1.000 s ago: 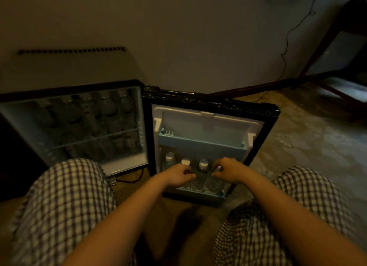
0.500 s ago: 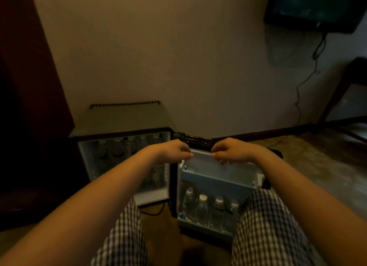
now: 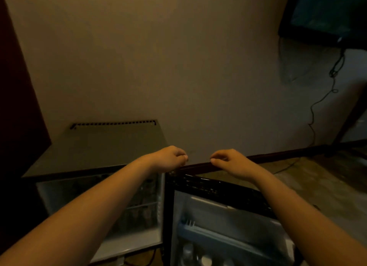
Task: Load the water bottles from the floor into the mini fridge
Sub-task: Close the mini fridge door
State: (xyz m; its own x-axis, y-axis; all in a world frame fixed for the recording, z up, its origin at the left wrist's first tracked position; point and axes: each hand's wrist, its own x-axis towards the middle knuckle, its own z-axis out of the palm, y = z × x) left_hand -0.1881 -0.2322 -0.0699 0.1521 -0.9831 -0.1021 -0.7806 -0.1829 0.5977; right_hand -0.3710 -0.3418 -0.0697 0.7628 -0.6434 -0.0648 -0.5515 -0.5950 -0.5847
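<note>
Moved since half a second ago: your left hand (image 3: 168,159) and right hand (image 3: 231,162) have risen from the upper flap of the door (image 3: 218,188) to just above its top edge. Your view has tipped up with them, so the door-shelf bottles (image 3: 206,260) have slid to the bottom of the frame.

- Left hand: fingers curled in, thumb tip against forefinger, nothing seen in it. It sits over the front right corner of the mini fridge (image 3: 99,146), by the hinge.
- Right hand: same curl, nothing seen in it, just above the door's top edge. In this dim light you cannot tell whether either hand touches the door.
- Door-shelf bottles: upright, caps up, below your hands and back toward you, under your right forearm.
- Cabinet bottles (image 3: 139,212): dim upright shapes on the wire shelf and above it, below your left forearm.

Judgement: with both compartments stocked, loading looks near done, and the move left is probably shutting the door. Its top edge runs lengthwise from the hinge beside your left hand out to the right. Your right hand is nearer the free end and better placed to swing it toward the cabinet.
</note>
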